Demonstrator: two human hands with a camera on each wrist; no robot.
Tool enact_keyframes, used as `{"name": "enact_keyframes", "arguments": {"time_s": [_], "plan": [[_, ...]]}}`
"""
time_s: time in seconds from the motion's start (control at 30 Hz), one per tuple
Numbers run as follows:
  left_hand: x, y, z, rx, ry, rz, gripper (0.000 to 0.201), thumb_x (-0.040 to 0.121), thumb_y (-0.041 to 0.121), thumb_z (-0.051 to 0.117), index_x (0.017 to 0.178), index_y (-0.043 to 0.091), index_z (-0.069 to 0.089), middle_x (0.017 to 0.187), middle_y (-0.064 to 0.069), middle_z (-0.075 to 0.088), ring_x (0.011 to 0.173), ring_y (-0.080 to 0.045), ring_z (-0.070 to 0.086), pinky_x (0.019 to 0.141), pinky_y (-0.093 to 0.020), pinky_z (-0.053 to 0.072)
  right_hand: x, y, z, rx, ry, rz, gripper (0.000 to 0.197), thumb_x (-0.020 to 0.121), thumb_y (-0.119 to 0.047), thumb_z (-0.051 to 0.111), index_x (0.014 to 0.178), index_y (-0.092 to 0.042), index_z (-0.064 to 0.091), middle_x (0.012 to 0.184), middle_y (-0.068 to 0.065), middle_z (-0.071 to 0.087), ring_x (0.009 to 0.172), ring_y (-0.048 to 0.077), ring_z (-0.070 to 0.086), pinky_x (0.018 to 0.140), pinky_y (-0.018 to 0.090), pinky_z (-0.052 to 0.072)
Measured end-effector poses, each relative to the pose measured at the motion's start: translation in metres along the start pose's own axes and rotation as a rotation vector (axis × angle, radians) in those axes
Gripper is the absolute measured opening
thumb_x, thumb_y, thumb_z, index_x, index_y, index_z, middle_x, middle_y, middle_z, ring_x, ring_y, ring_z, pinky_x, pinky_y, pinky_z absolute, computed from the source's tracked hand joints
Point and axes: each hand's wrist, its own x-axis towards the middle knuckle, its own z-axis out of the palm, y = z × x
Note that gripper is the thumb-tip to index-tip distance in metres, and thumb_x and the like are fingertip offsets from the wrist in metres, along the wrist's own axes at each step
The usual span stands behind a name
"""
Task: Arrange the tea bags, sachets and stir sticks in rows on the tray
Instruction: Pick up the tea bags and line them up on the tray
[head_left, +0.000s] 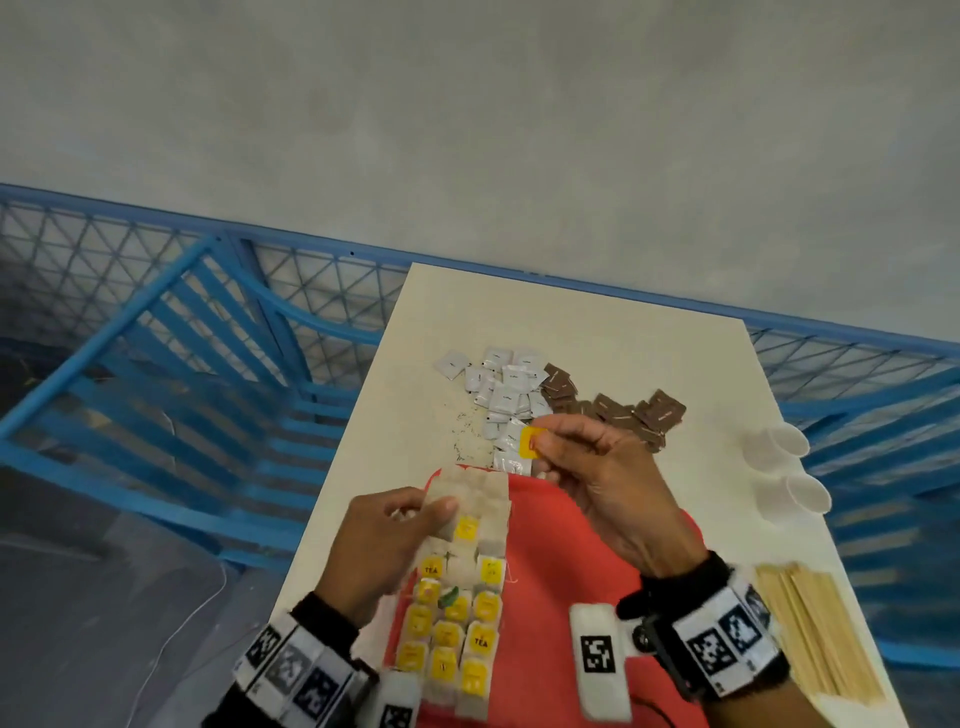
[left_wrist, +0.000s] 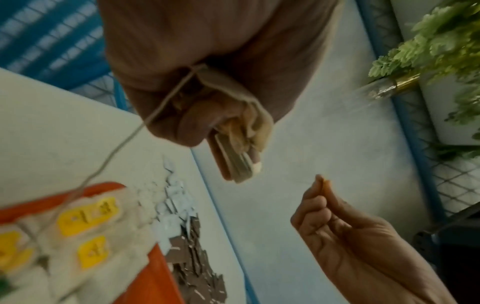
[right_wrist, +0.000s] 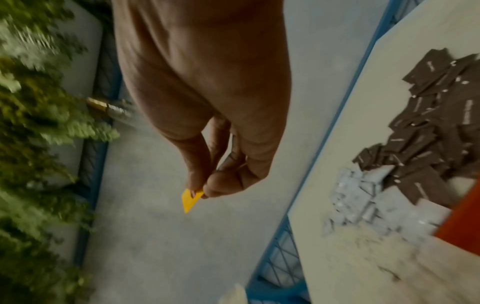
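A red tray (head_left: 561, 582) lies on the cream table (head_left: 597, 338) in front of me. Rows of tea bags (head_left: 457, 623) with yellow tags fill its left side. My left hand (head_left: 395, 535) grips a small stack of tea bags (left_wrist: 233, 156) over the tray's far left corner, with a string trailing from it. My right hand (head_left: 587, 457) pinches one yellow tea tag (head_left: 532, 442) above the tray's far edge; the tag (right_wrist: 191, 200) sticks out between thumb and fingers. White sachets (head_left: 506, 395) and brown sachets (head_left: 613, 410) lie in loose piles beyond the tray. Wooden stir sticks (head_left: 815, 634) lie at the right.
Two white paper cups (head_left: 779, 467) lie on their sides near the table's right edge. Loose tea crumbs (head_left: 465, 431) are scattered left of the white sachets. A blue metal railing (head_left: 208, 322) runs behind and left of the table. Green plants (right_wrist: 39, 123) stand beyond it.
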Motion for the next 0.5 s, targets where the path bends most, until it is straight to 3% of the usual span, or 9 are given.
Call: {"name": "enact_keyframes", "arguments": {"time_s": [0.07,0.13,0.23,0.4,0.5], "plan": [[0.005,-0.013,-0.011,-0.008,0.001,-0.093,0.037,0.09,0.039,0.068,0.081,0.004,0.071,0.06,-0.012,0.04,0.047,-0.017,0.03,0.045,-0.023,0.023,0.004,0.025,0.009,-0.157,-0.046,0.053,0.011,0.083,-0.001,0.071,0.09,-0.008,0.076,0.076,0.01,0.067,0.067,0.016,0.057,0.06,0.019,0.05],[0.003,-0.016,-0.014,-0.017,-0.036,-0.131,0.033,0.097,0.034,0.061,0.081,0.009,0.074,0.063,-0.012,0.042,0.049,-0.018,0.032,0.046,-0.025,0.024,0.006,0.045,0.019,-0.308,-0.106,0.088,0.011,0.087,-0.003,0.071,0.093,-0.009,0.076,0.076,0.009,0.067,0.068,0.016,0.059,0.063,0.021,0.051],[-0.002,-0.009,-0.015,-0.096,-0.096,-0.152,0.038,0.102,0.024,0.053,0.07,0.014,0.071,0.055,-0.007,0.043,0.04,-0.014,0.034,0.045,-0.023,0.024,0.005,0.062,0.03,-0.42,-0.13,0.111,0.012,0.089,-0.001,0.068,0.097,-0.007,0.074,0.072,0.009,0.064,0.064,0.015,0.058,0.061,0.022,0.05],[-0.003,-0.008,-0.019,-0.141,-0.121,-0.131,0.045,0.098,0.036,0.053,0.069,0.003,0.063,0.05,-0.008,0.038,0.037,-0.016,0.027,0.045,-0.022,0.022,0.004,0.07,0.042,-0.364,-0.068,0.131,0.016,0.084,0.001,0.073,0.099,0.0,0.067,0.068,0.014,0.063,0.06,0.016,0.059,0.054,0.02,0.047],[-0.002,-0.004,-0.022,-0.116,-0.125,-0.07,0.033,0.097,0.03,0.058,0.08,0.005,0.071,0.052,0.003,0.053,0.039,-0.008,0.041,0.041,-0.019,0.032,0.007,0.073,0.049,-0.348,0.012,0.123,0.018,0.08,0.0,0.078,0.093,-0.003,0.065,0.058,0.004,0.06,0.057,0.015,0.056,0.053,0.024,0.044]]}}
